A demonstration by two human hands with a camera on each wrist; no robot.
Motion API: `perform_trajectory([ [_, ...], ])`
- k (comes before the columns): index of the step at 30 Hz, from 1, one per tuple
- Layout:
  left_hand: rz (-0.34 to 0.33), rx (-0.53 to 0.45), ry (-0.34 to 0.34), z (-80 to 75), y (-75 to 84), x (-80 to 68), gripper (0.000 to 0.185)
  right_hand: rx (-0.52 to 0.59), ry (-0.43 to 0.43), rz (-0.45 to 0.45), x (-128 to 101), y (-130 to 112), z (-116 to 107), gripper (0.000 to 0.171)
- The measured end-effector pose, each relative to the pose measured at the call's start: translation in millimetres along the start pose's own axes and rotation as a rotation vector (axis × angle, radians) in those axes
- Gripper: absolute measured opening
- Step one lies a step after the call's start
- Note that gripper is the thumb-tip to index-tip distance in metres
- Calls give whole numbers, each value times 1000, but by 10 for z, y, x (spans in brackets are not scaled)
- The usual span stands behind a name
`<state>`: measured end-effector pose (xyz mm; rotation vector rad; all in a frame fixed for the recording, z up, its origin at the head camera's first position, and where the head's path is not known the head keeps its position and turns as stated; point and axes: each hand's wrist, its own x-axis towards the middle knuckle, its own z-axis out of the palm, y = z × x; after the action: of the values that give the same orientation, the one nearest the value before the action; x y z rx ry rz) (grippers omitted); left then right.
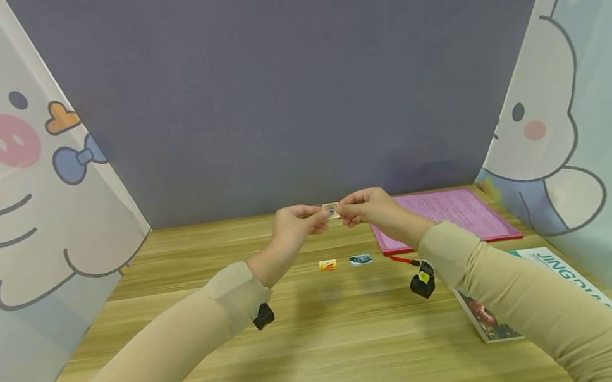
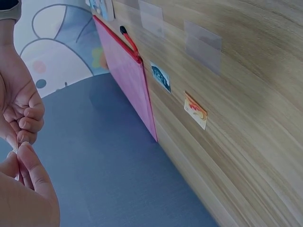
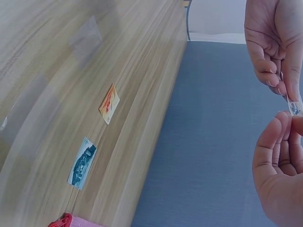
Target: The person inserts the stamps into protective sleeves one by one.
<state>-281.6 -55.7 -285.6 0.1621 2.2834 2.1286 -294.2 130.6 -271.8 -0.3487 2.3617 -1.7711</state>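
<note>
Small sticker point(image 1: 331, 210) pinched between my left hand point(image 1: 294, 224) and right hand point(image 1: 368, 207), both grips tight at its edges; I'd peel slowly, keeping it clear of the stickers on the table point(image 1: 324, 341) at 6 o'clock.

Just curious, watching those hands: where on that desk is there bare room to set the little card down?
The wooden table is bare left of the orange card and toward its near edge between the sleeves. The right is crowded: blue card, pink folder, booklet.

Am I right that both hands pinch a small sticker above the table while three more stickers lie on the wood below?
Not quite: only two lie there, an orange sticker and a blue sticker, as the head view shows. The left hand and right hand do pinch the small sticker.
</note>
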Motion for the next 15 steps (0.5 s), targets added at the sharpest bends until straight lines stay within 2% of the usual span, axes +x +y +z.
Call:
perform_trajectory([
  [15, -9, -28, 12, 18, -10, 2, 19, 16, 14, -11, -4, 37, 46, 30],
])
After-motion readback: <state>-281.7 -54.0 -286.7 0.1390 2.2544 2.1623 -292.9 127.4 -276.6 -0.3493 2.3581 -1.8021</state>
